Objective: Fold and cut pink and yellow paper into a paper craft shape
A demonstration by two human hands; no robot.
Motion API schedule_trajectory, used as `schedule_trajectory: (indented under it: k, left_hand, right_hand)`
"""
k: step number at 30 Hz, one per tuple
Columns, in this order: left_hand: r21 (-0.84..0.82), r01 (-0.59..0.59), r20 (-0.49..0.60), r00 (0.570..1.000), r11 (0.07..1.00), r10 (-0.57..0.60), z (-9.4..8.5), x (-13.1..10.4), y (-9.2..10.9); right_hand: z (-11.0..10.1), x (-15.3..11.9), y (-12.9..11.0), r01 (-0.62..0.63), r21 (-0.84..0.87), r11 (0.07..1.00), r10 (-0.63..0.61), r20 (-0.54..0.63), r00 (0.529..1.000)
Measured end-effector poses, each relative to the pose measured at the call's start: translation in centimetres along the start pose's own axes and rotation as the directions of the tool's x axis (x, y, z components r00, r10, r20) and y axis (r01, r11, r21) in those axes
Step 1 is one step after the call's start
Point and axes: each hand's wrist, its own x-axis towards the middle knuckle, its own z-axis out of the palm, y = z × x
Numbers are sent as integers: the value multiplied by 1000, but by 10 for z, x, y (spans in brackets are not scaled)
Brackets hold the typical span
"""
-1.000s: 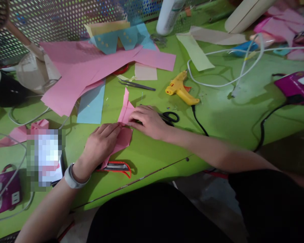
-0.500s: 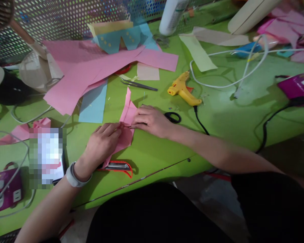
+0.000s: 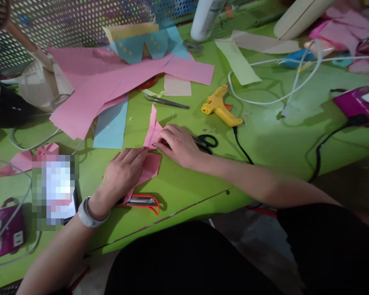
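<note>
A folded pink paper piece (image 3: 150, 166) lies on the green table between my hands, its narrow tip pointing away from me. My left hand (image 3: 124, 170), with a pale band at the wrist, presses on its left side, fingers together at a crease. Across the upper part of the paper, my right hand (image 3: 178, 145) pinches at the right edge, thumb and fingertips close to the fold. An orange cutter (image 3: 144, 200) lies just below the paper, partly under it. Black scissors (image 3: 208, 141) rest beside my right hand, partly hidden by it.
Beyond the hands are tweezers (image 3: 169, 102), a yellow glue gun (image 3: 223, 108) with a black cord, and large pink sheets (image 3: 95, 88). A phone (image 3: 60, 190) and a purple power socket (image 3: 9, 229) sit at the left. A white cable (image 3: 264, 102) loops at the right.
My right hand has shifted slightly up along the paper, and its thumb has moved away from my left fingertips. More of the scissors shows. The whole view has shifted slightly.
</note>
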Motion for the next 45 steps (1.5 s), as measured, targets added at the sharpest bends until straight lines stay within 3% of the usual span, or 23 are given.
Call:
schedule_trajectory:
  k: [8, 12, 18, 23, 30, 37, 45]
  left_hand:
    - [139, -36, 54, 998, 990, 29, 5, -3, -2]
    - [129, -15, 59, 998, 992, 7, 10, -4, -4]
    - [187, -49, 38, 998, 981, 43, 11, -3, -5]
    - [201, -83, 48, 996, 976, 75, 10, -3, -5]
    - [167, -20, 108, 994, 986, 2, 6, -3, -1]
    - [211, -38, 91, 996, 977, 19, 6, -2, -1]
    - [215, -42, 100, 995, 976, 21, 4, 0, 0]
  right_hand:
    - [-1, 2, -3, -26, -5, 1000, 26, 10, 1000]
    - [0, 1, -1, -23, 22, 999, 23, 6, 1000]
    - [-10, -6, 2, 85, 32, 996, -84, -29, 996]
    - [-21, -19, -1, 196, -102, 975, -200, -21, 980]
    - [-7, -37, 6, 266, -257, 929, -273, 9, 962]
    - [-4, -39, 4, 302, -300, 905, -338, -74, 938]
    - [-5, -39, 4, 289, -266, 920, -313, -52, 948]
